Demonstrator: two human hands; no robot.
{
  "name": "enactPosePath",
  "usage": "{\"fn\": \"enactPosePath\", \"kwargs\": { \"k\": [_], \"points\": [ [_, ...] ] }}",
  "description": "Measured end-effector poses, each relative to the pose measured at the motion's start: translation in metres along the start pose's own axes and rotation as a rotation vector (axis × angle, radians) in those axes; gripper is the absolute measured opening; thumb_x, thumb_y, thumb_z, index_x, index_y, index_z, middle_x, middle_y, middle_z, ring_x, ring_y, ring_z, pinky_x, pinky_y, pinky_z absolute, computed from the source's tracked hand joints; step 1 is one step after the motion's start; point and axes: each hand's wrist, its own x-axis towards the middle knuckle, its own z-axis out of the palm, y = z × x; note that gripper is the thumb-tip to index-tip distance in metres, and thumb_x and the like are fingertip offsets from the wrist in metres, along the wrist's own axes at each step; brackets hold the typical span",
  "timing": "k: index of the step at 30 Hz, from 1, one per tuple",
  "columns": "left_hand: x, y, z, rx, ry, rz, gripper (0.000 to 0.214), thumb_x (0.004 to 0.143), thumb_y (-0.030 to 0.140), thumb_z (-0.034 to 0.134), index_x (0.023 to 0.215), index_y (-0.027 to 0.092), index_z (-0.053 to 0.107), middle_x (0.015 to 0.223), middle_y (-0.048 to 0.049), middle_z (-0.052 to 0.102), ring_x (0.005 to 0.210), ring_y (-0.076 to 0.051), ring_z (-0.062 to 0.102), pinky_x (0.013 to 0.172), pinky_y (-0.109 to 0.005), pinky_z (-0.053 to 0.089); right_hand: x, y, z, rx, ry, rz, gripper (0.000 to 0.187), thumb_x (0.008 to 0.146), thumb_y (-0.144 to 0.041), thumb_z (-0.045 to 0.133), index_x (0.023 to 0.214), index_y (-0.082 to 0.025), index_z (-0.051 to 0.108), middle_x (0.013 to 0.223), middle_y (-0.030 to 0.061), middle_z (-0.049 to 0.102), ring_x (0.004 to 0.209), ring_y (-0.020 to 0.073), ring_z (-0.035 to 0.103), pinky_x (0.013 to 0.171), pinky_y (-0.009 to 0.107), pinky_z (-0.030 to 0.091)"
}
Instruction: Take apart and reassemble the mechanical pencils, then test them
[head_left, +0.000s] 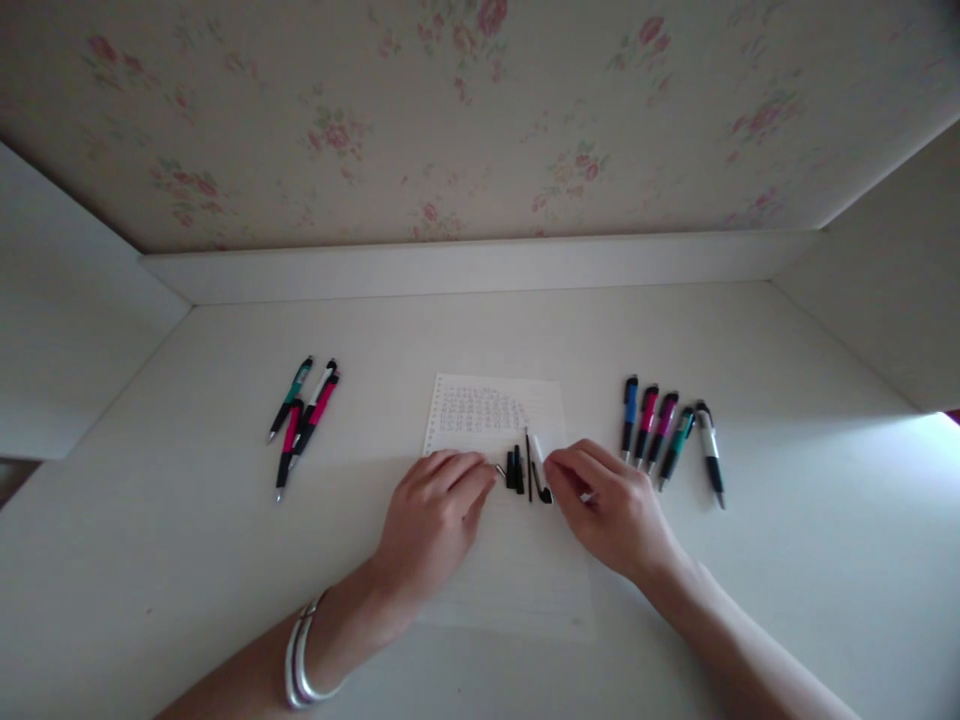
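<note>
Black pen parts point(519, 470) lay in a short row on a sheet of paper point(502, 560), directly between the two hands. The left hand point(435, 515) rested on the paper with fingers curled loosely, fingertips just beside a small spring point(500, 472) at the row's near end; whether it pinched anything could not be told. The right hand point(607, 505) was closed on a white pen barrel point(541, 452), with its fingertips at the row's other end. A thin refill point(529, 465) lay among the parts. Five pens point(667, 435) lay beyond the right hand's outer side. Four pens point(304, 420) lay well apart from the left hand's outer side. A silver bracelet point(300, 665) circled the left wrist.
</note>
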Motion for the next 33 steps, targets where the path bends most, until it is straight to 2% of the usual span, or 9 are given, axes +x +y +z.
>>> {"fn": "enactPosePath", "kwargs": {
  "k": [3,6,9,11,13,16,21,26,33],
  "points": [
    [0.000,0.005,-0.002,0.027,0.031,0.014,0.015,0.099,0.017,0.057,0.101,0.019,0.071,0.103,-0.0062,0.076,0.094,-0.024,0.067,0.087,-0.040,0.051,0.002,0.008,0.002,0.008,0.065,0.106,0.019,0.096,-0.024,0.054,0.086,-0.019,0.069,0.076,0.0034,0.068,0.060,0.0141,0.061,0.056,0.025,0.046],
    [-0.005,0.017,-0.005,0.065,-0.004,0.066,0.015,0.099,0.016,0.055,0.094,0.018,0.069,0.082,-0.0048,0.072,0.077,-0.022,0.065,0.076,-0.038,0.049,0.006,0.012,0.004,0.018,0.093,0.183,0.019,0.096,-0.027,0.055,0.085,-0.020,0.069,0.076,0.0027,0.071,0.061,0.0151,0.063,0.059,0.025,0.046],
    [-0.015,0.034,-0.006,0.008,-0.081,0.226,0.016,0.095,0.013,0.052,0.087,0.018,0.066,0.068,-0.0014,0.065,0.064,-0.019,0.060,0.065,-0.035,0.046,0.007,0.011,0.003,0.020,0.063,0.211,0.021,0.096,-0.029,0.053,0.083,-0.020,0.067,0.071,0.0015,0.068,0.061,0.0157,0.062,0.059,0.025,0.045],
    [-0.022,0.044,-0.005,-0.019,-0.113,0.335,0.020,0.096,0.018,0.053,0.078,0.019,0.061,0.062,0.0008,0.060,0.057,-0.017,0.057,0.059,-0.035,0.043,0.007,0.010,0.001,0.020,0.039,0.224,0.023,0.097,-0.030,0.051,0.081,-0.021,0.064,0.068,0.0005,0.065,0.060,0.0158,0.060,0.059,0.025,0.043],
    [-0.028,0.049,-0.003,-0.052,-0.177,0.465,0.022,0.096,0.021,0.054,0.074,0.020,0.057,0.060,0.0025,0.058,0.053,-0.015,0.054,0.052,-0.034,0.039,0.008,0.010,-0.001,0.037,0.030,0.251,0.026,0.098,-0.031,0.048,0.078,-0.021,0.061,0.065,-0.0005,0.062,0.059,0.0155,0.058,0.057,0.024,0.042],
    [-0.032,0.050,0.000,-0.070,-0.308,0.569,0.021,0.095,0.020,0.058,0.074,0.021,0.055,0.061,0.0044,0.059,0.052,-0.014,0.054,0.049,-0.033,0.039,0.009,0.010,-0.004,0.067,0.041,0.299,0.034,0.100,-0.038,0.046,0.071,-0.022,0.055,0.059,-0.0022,0.057,0.054,0.0146,0.054,0.054,0.024,0.040],
    [-0.028,0.052,-0.005,-0.054,-0.457,0.546,0.020,0.092,0.021,0.068,0.077,0.021,0.055,0.068,0.0053,0.063,0.057,-0.013,0.059,0.053,-0.029,0.045,0.011,0.009,-0.002,0.060,0.052,0.314,0.040,0.101,-0.043,0.044,0.067,-0.023,0.053,0.057,-0.0028,0.055,0.052,0.0140,0.053,0.053,0.024,0.039],
    [-0.027,0.054,-0.005,-0.064,-0.433,0.514,0.020,0.096,0.019,0.063,0.077,0.021,0.056,0.069,0.0042,0.065,0.059,-0.013,0.061,0.056,-0.029,0.046,0.010,0.009,0.000,0.042,0.046,0.294,0.037,0.101,-0.041,0.045,0.071,-0.023,0.058,0.061,-0.0008,0.061,0.056,0.0150,0.057,0.055,0.024,0.041],
    [-0.031,0.047,0.005,-0.129,-0.404,0.515,0.020,0.097,0.020,0.060,0.077,0.021,0.057,0.068,0.0055,0.065,0.056,-0.013,0.060,0.052,-0.031,0.044,0.010,0.012,0.001,0.018,0.031,0.270,0.034,0.102,-0.040,0.045,0.077,-0.023,0.061,0.064,-0.0005,0.063,0.059,0.0162,0.062,0.059,0.025,0.043]
  ]
}}
